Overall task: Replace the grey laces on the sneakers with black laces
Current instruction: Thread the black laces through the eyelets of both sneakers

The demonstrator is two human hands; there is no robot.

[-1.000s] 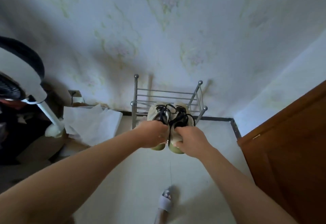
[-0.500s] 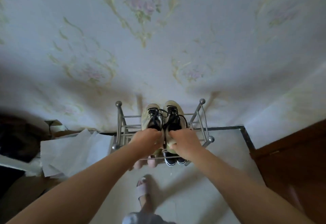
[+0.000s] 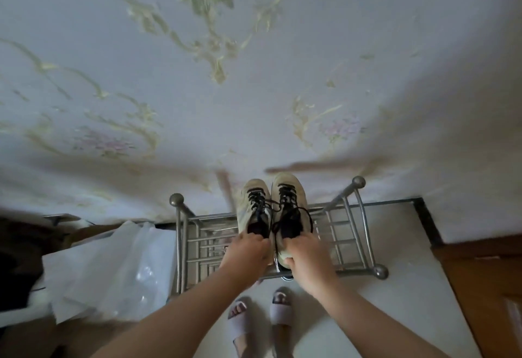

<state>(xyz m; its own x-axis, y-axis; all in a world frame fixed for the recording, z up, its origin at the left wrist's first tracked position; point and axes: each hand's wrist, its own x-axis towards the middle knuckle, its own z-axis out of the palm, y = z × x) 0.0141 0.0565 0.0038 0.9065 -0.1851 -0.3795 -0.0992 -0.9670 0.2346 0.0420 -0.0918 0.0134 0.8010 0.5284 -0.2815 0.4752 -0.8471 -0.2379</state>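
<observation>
Item: pair of pale sneakers, both already wearing black laces [image 3: 285, 202]; no grey lace is showing anywhere, so the relacing is looking finished and the putting-away appears to be what is left, though the bows are too small to judge. Left sneaker [image 3: 254, 205]: the left hand [image 3: 245, 253] is gripping it at the heel, fingers curled over the collar, the toe pointing away from the hand toward the wall. Right sneaker [image 3: 291, 196]: the right hand [image 3: 306, 256] is holding it the same way, fingers wrapped round the heel, the shoe lying just beyond the knuckles and touching its partner along the inner side. Metal shoe rack [image 3: 353, 233]: standing directly beneath and beyond both hands, its top bars running under the soles; whether the sneakers are resting on the bars or hovering just above cannot be told. Also present: a dark striped shoe [image 3: 286, 277] peeking out on a lower tier just under the right wrist, crumpled plastic sheeting [image 3: 113, 267] well off beside the left forearm, and two slippered feet [image 3: 260, 315] showing below between the arms.
</observation>
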